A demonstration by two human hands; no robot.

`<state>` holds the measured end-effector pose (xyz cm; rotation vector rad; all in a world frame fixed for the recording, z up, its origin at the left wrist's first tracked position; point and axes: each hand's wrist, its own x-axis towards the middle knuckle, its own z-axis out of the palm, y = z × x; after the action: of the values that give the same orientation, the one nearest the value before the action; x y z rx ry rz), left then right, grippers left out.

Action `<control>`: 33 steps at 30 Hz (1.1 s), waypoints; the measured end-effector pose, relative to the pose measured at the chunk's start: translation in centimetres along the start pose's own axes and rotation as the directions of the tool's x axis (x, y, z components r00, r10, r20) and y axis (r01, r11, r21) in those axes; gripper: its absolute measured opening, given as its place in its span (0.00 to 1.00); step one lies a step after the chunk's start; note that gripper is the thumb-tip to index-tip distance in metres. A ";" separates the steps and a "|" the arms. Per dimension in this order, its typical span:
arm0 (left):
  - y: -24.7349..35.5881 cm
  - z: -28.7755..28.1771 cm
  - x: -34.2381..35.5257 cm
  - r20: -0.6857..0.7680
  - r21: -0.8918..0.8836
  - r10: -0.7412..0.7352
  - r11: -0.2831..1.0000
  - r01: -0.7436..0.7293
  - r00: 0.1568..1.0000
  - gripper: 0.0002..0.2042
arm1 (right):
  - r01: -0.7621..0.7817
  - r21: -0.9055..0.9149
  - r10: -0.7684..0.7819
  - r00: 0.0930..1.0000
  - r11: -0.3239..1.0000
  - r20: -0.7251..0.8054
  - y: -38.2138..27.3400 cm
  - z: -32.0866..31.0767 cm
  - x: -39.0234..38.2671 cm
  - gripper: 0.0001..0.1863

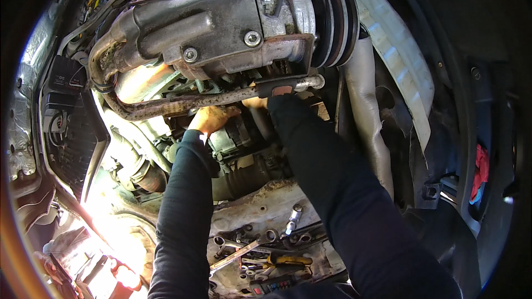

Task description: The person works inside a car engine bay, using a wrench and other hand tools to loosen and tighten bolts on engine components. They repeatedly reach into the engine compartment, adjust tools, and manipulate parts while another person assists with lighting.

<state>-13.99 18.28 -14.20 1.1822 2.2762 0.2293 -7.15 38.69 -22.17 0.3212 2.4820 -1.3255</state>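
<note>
Both my arms, in dark sleeves, reach into an engine bay beneath a rusty metal pipe. My left hand is just under the pipe, beside a grey metal housing; its fingertips are lost among the parts, so its grip cannot be made out. Most of my right hand is hidden behind the pipe's black sleeve and my own cuff. Only a strip of skin shows there, next to a dark hose. Above the pipe sits a large grey engine casting with bolts, and a grooved pulley at its right end.
Below my hands, a dirty metal ledge holds a socket, a combination wrench, a yellow-handled tool and several other tools. Bright glare washes out the lower left. A silvery duct runs down the right; a red cloth hangs farther right.
</note>
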 end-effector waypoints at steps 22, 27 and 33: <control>0.4 -1.1 -0.2 0.176 -0.127 -0.083 0.986 0.107 0.981 0.27 | -0.025 0.327 0.014 0.999 0.945 0.035 0.4 -1.5 -0.7 0.16; 0.5 -0.9 -0.2 0.133 -0.209 -0.091 0.971 0.118 0.987 0.28 | -0.007 0.225 0.003 1.000 0.974 0.020 -0.3 -0.3 -0.4 0.16; 0.3 -0.5 -0.1 0.108 -0.213 -0.122 0.967 0.143 0.987 0.28 | -0.017 0.320 0.006 0.999 0.947 0.035 0.2 -0.8 -0.2 0.17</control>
<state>-14.01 18.47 -13.58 0.9048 2.1733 0.3565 -7.03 39.42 -21.81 0.3811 2.2279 -1.7162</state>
